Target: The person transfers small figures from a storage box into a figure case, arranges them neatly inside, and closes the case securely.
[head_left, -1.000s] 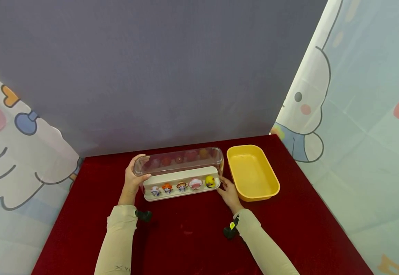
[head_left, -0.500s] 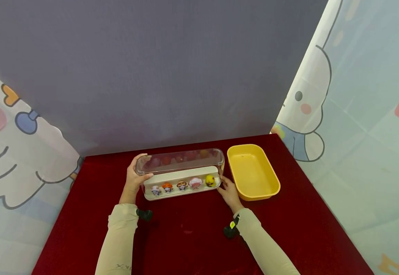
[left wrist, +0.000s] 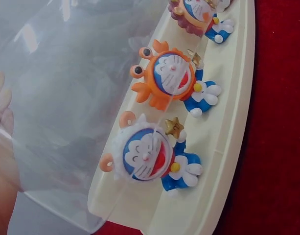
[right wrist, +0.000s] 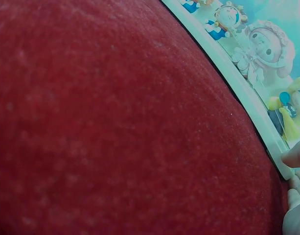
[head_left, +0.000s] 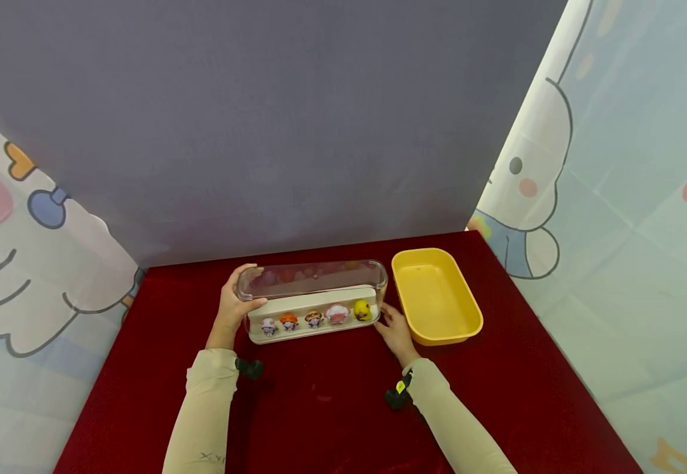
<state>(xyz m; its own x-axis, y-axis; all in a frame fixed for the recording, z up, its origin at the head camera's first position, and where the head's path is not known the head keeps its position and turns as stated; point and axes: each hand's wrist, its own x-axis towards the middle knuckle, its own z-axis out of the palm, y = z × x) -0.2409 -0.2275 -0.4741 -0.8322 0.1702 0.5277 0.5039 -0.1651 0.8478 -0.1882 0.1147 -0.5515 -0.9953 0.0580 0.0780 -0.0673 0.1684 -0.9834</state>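
Observation:
My left hand [head_left: 231,311] grips the left end of a clear plastic cover [head_left: 314,280], its thumb on the near side. Tilted, the cover hangs over the back part of a cream display base [head_left: 302,303]. Along this base stands a row of several small cartoon figurines, among them an orange crab-hat one [left wrist: 167,78] and a yellow one [head_left: 362,310] at the right end. My right hand [head_left: 399,334] pinches the base's right end; thumb [right wrist: 295,154] and fingers show at its corner in the right wrist view. The far fingers of the left hand are partly seen through the cover.
A yellow plastic tray [head_left: 474,324] stands just right of the base, close to my right hand. Everything rests on a dark red cloth-covered table [head_left: 320,421]. A grey curtain [head_left: 296,131] hangs behind, with printed cartoon curtains [head_left: 634,250] at the sides.
My left hand has brought the clear cover slightly down and to the right over the base. The right hand and the base have hardly moved.

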